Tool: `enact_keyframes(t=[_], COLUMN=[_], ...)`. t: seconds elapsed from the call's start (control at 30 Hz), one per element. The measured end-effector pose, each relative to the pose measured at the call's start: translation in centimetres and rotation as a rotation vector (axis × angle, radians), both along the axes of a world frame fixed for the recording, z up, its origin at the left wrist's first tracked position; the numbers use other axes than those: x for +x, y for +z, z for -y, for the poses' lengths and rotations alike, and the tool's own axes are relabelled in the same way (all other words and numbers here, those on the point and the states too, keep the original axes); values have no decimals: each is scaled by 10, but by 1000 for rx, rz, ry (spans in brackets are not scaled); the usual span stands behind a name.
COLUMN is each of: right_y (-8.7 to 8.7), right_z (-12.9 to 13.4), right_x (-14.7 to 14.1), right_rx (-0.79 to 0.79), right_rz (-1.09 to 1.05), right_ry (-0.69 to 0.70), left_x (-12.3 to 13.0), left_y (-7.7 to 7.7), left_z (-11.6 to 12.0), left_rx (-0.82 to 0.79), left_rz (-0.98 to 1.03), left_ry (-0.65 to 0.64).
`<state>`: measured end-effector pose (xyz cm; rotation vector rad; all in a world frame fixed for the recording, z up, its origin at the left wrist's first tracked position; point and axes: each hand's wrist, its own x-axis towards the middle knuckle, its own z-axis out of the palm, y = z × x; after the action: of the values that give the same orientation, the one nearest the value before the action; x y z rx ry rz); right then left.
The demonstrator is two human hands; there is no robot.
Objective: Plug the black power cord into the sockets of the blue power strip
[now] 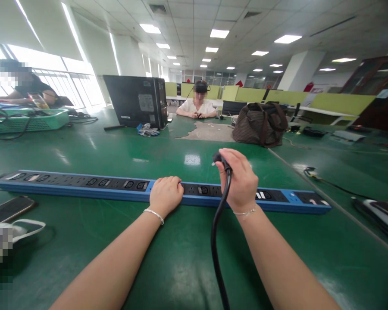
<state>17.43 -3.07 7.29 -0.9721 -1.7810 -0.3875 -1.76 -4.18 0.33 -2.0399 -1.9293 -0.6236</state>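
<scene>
A long blue power strip (116, 196) with black sockets lies across the green table (123, 241). My left hand (167, 193) is wrapped over the strip near its middle, fingers closed on it. Above the strip, right of the middle, my right hand (239, 176) grips a black plug (217, 157), raised and apart from the sockets. The plug's metal prongs point left. From it a thick black cable (215, 241) hangs down and runs toward the front edge of the view.
Behind the strip stand a black computer case (137, 101), gloves (148, 130) and a brown bag (258, 125). A green basket (48, 120) is at the left. A phone (9, 210) lies front left, a device (378, 215) at the right. Two people sit farther back.
</scene>
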Motion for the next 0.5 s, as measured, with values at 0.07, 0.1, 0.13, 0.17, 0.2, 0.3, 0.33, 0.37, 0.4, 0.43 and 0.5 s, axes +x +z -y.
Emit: enact_keyframes(t=[0.07, 0.1, 0.13, 0.17, 0.2, 0.3, 0.33, 0.37, 0.4, 0.43, 0.5], right_y=[-4, -10, -16, -22, -27, -33, -33, -33, -33, -33, -37], right_z=[-7, -11, -14, -17, -18, -19, -19, -18, -17, -16, -12], right_x=[15, 21, 27, 32, 36, 49, 54, 59, 66, 73, 86], right_rx=[-41, -73, -104, -130, -154, -203, -208, -210, -219, -243, -361], right_rz=[-1, 3, 2, -3, -1, -17, -32, -50, -62, -64, -50], right_ry=[15, 19, 17, 15, 15, 9, -2, -20, -42, -66, -104], left_x=[0, 0, 0, 0, 0, 0, 0, 0, 0, 0, -1], left_y=[0, 1, 1, 2, 2, 3, 3, 3, 3, 3, 2], left_z=[0, 0, 1, 1, 1, 1, 1, 1, 1, 1, 0], left_rx=[3, 0, -6, -15, -22, -32, -32, -30, -27, -22, -11], left_rz=[-1, -4, -8, -12, -13, -10, -9, -9, -10, -10, -13], left_ry=[3, 8, 11, 13, 14, 7, 3, -1, -3, -3, -2])
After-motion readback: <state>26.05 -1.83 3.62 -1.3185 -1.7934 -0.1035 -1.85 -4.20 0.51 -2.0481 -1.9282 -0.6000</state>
